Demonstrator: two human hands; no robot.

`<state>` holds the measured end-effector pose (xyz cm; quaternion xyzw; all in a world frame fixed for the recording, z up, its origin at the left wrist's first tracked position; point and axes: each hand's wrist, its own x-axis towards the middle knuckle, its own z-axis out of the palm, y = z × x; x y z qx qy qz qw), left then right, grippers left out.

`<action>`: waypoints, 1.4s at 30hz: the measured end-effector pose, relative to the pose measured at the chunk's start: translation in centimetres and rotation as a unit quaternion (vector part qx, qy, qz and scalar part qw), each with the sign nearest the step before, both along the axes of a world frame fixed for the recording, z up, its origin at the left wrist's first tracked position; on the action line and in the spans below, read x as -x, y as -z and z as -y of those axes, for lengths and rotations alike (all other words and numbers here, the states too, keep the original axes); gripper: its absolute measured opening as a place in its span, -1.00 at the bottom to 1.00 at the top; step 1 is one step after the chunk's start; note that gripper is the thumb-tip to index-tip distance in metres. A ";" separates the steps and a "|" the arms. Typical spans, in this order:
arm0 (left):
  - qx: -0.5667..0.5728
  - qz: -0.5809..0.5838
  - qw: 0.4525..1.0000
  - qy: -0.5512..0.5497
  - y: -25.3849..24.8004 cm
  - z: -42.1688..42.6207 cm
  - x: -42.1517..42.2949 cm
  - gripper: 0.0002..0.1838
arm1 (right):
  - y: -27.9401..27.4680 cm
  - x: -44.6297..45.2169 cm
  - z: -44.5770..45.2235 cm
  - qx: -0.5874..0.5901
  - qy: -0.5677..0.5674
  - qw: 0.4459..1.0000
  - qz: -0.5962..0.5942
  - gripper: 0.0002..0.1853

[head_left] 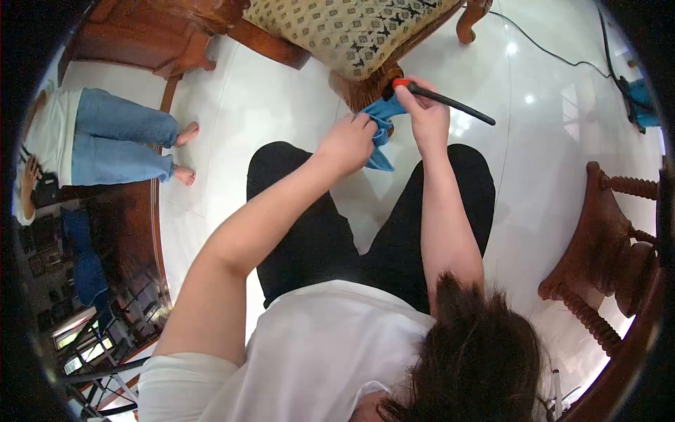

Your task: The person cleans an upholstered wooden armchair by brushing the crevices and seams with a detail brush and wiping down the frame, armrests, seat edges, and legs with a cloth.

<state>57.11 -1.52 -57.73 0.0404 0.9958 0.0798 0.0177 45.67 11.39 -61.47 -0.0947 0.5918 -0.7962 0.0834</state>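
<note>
My left hand [347, 145] is closed on a blue cloth [380, 159], whose loose end hangs below the fingers. In my right hand [427, 121] is a slim tool with a black handle [460, 107] and an orange-red collar, possibly a brush. Its dark head points left, close to the carved wooden chair leg [351, 86]. The cloth stretches between both hands; whether the right fingers also grip it, I cannot tell. Above the hands is the chair's patterned cushion [351, 32].
A person in jeans [123, 137] stands barefoot at the left, beside a dark glossy panel [119, 239]. Carved wooden furniture [598, 246] is on the right. A black cable [541, 53] crosses the shiny tiled floor [225, 119] at the upper right.
</note>
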 end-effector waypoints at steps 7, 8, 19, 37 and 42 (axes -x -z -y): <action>-0.033 0.296 0.951 -0.085 -2.4 0.2 -3.1 -0.67 | 0.5 1.1 0.0 0.030 0.009 0.998 0.048 -0.64; -0.062 0.272 0.955 -0.101 -2.0 0.5 -3.8 -0.66 | 0.2 1.2 0.1 0.052 -0.002 0.997 0.056 -0.63; -0.182 0.070 0.971 -0.142 -1.7 0.2 -3.2 -0.65 | -1.9 1.3 -1.5 -0.161 0.049 0.986 -0.006 -0.68; 0.278 -0.071 0.952 0.110 4.7 -3.5 10.9 -0.74 | 0.8 3.9 -5.0 -0.067 0.172 0.983 -0.019 -0.58; 0.155 -0.005 0.984 0.084 4.7 -2.4 14.0 -0.81 | 0.2 3.6 -5.1 -0.072 0.186 0.980 -0.009 -0.58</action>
